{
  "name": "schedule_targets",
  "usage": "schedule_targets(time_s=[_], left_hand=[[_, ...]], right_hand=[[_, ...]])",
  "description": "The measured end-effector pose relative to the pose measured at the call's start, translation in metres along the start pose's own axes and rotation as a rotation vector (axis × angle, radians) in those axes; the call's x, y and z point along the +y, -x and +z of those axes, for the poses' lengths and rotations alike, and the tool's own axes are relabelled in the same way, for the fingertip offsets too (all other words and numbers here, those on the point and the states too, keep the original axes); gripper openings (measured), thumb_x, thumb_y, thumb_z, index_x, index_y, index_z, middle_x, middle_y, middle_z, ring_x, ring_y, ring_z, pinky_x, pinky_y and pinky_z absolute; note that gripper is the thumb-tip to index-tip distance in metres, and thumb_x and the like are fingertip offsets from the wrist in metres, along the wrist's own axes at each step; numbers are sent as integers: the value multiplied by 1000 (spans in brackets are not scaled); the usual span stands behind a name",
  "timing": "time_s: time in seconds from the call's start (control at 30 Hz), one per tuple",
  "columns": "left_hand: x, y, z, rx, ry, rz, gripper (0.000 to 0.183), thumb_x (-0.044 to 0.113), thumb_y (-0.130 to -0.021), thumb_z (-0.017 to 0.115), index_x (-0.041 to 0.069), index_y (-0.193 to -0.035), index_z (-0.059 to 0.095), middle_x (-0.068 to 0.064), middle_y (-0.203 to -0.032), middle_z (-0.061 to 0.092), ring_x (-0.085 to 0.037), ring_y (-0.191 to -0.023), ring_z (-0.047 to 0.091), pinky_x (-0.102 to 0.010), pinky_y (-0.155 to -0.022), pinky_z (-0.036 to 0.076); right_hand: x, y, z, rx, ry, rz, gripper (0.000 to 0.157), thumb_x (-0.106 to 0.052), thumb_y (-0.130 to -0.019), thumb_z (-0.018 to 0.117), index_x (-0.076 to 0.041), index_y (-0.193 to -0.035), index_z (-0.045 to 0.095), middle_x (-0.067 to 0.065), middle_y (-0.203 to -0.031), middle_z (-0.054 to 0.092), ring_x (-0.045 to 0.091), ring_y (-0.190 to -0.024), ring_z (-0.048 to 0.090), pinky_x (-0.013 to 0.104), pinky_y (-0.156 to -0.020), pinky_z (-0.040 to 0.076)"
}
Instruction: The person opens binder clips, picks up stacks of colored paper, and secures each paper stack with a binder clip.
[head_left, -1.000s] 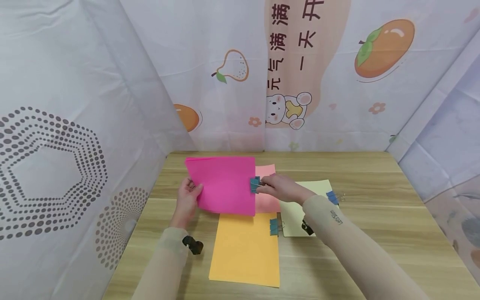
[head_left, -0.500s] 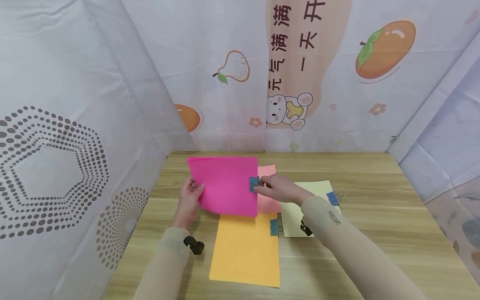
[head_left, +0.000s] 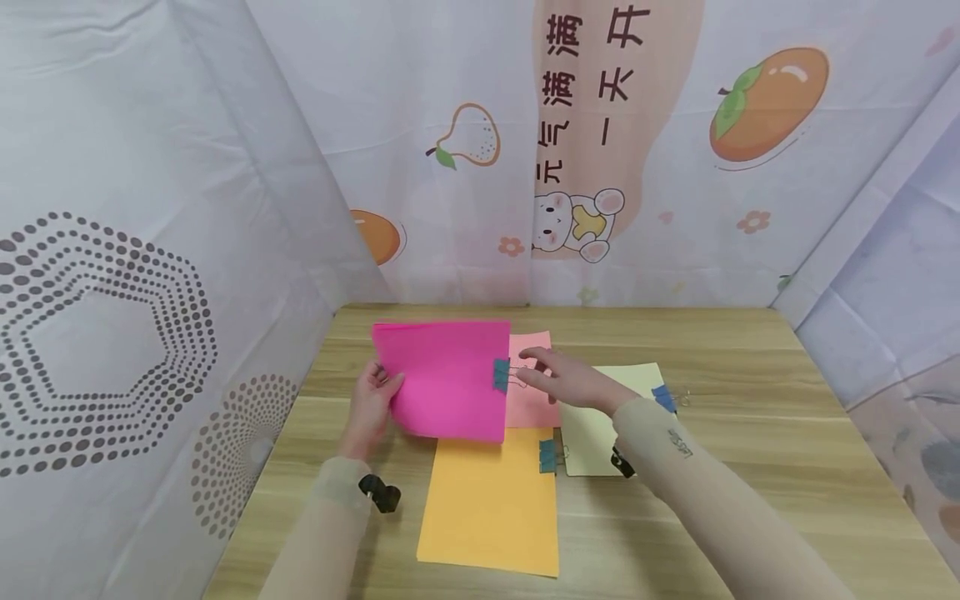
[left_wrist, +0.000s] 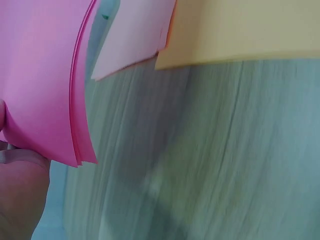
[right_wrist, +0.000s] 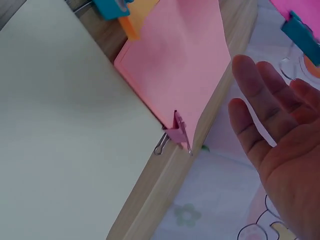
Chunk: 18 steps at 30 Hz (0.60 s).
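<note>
My left hand (head_left: 372, 407) grips the left edge of a stack of magenta paper (head_left: 446, 379), thumb on the front face. The stack is held up above the table, its sheets slightly fanned in the left wrist view. A teal binder clip (head_left: 501, 375) bites its right edge, wire handles pointing right. Beside those handles is my right hand (head_left: 576, 382), fingers spread and holding nothing; the right wrist view shows a gap between hand (right_wrist: 285, 130) and clip (right_wrist: 302, 39). Partly hidden behind the stack lies light pink paper (head_left: 534, 408), with a pink binder clip (right_wrist: 177, 131).
Yellow-orange paper (head_left: 491, 504) with a teal binder clip (head_left: 548, 456) lies in front. To the right is cream paper (head_left: 600, 442) with a blue binder clip (head_left: 664, 398). Printed cloth (head_left: 450, 250) hangs behind the wooden table (head_left: 750, 433).
My right fingers have let go of the teal clip's handles and drawn slightly right. The clip stays on the magenta stack, which my left hand still holds, slightly lower.
</note>
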<state>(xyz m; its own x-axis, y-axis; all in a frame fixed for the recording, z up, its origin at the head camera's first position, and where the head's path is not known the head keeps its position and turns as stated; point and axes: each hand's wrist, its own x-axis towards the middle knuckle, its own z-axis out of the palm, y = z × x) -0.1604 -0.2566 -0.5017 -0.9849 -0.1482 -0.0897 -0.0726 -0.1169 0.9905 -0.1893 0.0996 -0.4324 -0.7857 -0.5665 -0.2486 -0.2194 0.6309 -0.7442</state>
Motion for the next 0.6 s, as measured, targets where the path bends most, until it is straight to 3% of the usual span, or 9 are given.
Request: schedule_targets(time_s=[0.1, 0.2, 0.43, 0.6], left_hand=[[-2, -1, -10, 19, -9, -39, 33, 1, -105, 53, 4, -137, 48, 1, -116, 63, -8, -104, 65, -24, -89, 55], [-3, -1, -23, 36, -29, -86, 29, 4, -106, 52, 6, -134, 47, 1, -116, 63, -9, -103, 64, -25, -88, 55], [-3, -2, -54, 102, -153, -159, 34, 11, -107, 52, 9, -140, 45, -9, -134, 53, -6, -105, 59, -19, -86, 53], [-4, -1, -72, 140, -253, -199, 42, 14, -108, 50, 4, -148, 39, -17, -143, 48, -15, -112, 57, -24, -87, 53]], right_hand=[[14, 9, -6, 22, 0, -17, 63, -53, -104, 51, -16, -154, 42, 9, -131, 58, 29, -83, 68, 41, -81, 52], [33, 24, -16, 35, 15, -11, 59, -48, -106, 51, -15, -153, 44, 12, -130, 60, 26, -80, 67, 41, -79, 52], [74, 63, -40, 77, 79, 49, 54, -41, -109, 48, -2, -146, 49, 13, -105, 68, 24, -77, 67, 41, -79, 51], [97, 86, -48, 116, 30, 51, 49, -34, -109, 48, 3, -142, 50, 14, -100, 68, 25, -76, 68, 41, -80, 51]])
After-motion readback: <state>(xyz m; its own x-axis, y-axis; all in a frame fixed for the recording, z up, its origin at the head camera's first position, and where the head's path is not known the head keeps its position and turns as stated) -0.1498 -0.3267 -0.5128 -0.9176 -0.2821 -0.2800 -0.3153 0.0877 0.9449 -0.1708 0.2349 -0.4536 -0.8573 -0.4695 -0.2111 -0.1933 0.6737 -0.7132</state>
